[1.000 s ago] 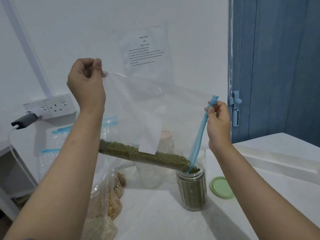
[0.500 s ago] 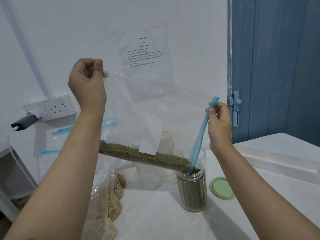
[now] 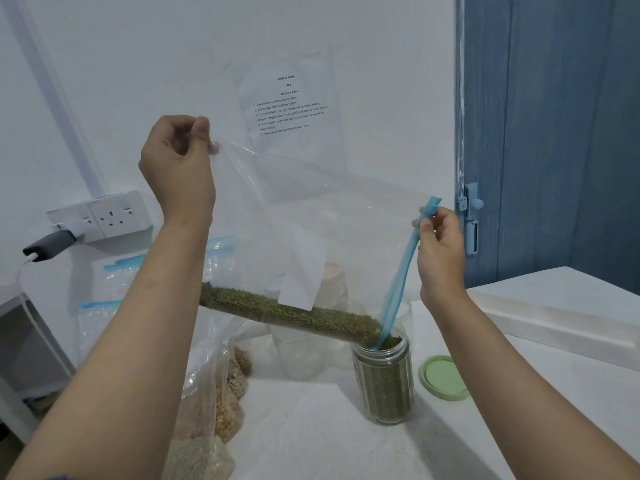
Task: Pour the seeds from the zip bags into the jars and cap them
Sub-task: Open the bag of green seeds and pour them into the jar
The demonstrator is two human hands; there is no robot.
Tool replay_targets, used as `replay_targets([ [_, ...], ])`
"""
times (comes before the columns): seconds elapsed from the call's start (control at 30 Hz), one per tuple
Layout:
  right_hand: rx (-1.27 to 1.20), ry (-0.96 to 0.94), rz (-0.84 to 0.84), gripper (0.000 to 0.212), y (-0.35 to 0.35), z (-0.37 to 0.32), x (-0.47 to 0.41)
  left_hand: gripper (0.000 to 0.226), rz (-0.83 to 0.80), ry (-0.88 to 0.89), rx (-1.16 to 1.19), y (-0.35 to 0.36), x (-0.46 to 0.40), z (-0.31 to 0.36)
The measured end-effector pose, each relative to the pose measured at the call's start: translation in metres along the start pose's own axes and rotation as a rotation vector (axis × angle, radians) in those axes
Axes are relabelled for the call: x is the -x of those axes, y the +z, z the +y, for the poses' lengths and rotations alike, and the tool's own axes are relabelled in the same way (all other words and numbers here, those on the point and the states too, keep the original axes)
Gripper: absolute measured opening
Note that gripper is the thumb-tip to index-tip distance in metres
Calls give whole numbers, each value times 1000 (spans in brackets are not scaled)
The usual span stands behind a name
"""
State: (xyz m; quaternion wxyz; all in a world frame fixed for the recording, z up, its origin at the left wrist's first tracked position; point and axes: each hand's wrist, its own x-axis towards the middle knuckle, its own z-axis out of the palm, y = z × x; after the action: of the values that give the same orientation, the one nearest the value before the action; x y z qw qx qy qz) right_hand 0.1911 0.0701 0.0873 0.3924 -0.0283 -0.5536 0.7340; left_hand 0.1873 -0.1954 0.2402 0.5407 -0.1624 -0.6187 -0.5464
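- White wall behind, with a printed sheet taped to it, a double socket with a plug in it at the left, and a blue door at the right.
- Below lies a white table.
- Left hand is raised high, its thumb and fingers pinching the bottom corner of a clear zip bag.
- Right hand is lower, pinching the bag's blue zip strip near its upper end.
- Bag hangs tilted between the two hands; green seeds lie in a band along its lower edge, sloping down to the right.
- Lower end of the zip strip dips into the open mouth of a clear jar, which stands upright on the table and is nearly full of green seeds.
- Green lid lies flat on the table just right of the jar, apart from it.
- Other bags of pale and tan seeds sit at the left, by the left forearm.
- Behind the tilted bag stand other clear jars, blurred through the plastic.
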Motion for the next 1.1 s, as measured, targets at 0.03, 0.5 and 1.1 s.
replay_targets([
  [0.03, 1, -2, 1, 16, 0, 1, 0, 14, 0, 0, 1, 0, 0, 0],
  [0.5, -3, 5, 8, 15, -4, 1, 0, 14, -10, 4, 6, 5, 0, 4],
  [1.1, -8, -6, 14, 17, -6, 3, 1, 14, -14, 15, 2, 7, 2, 5],
])
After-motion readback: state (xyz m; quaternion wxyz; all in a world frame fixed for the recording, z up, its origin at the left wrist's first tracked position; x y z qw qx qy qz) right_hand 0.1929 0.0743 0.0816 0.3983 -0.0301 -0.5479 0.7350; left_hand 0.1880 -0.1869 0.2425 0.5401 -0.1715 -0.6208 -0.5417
